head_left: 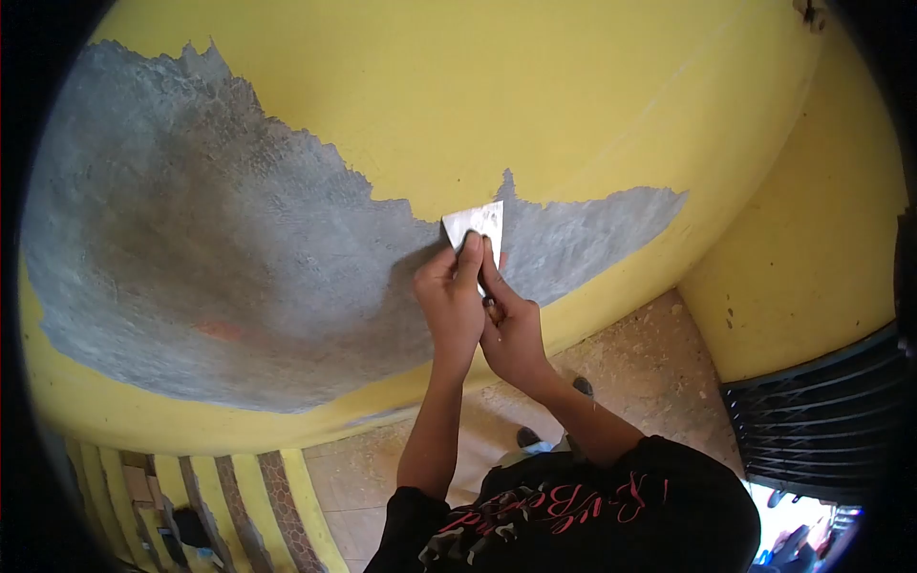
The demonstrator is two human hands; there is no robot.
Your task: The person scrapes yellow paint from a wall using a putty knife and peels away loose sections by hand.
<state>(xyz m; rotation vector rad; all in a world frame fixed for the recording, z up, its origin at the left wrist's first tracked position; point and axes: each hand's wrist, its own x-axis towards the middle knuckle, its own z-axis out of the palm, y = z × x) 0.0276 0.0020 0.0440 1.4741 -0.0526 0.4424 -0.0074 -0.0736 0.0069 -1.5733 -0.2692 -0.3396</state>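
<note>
A scraper [485, 218] with a broad pale metal blade is held up against the wall, its wide edge at the border between yellow paint and a bare grey patch [315, 229]. My right hand [516, 334] is closed around its handle, with a finger stretched up along the blade. On the blade's lower left part, my left hand [449, 291] presses with its thumb and pinches it. Both hands nearly touch each other. Most of the handle is hidden by my fingers; only a small brownish bit shows.
Yellow paint [497, 86] surrounds the grey patch, whose upper border is jagged. Below lies a tiled floor [640, 372] with scattered flakes. A dark metal gate [821, 411] stands at the right. Yellow-edged steps [258, 506] with several objects are at the lower left.
</note>
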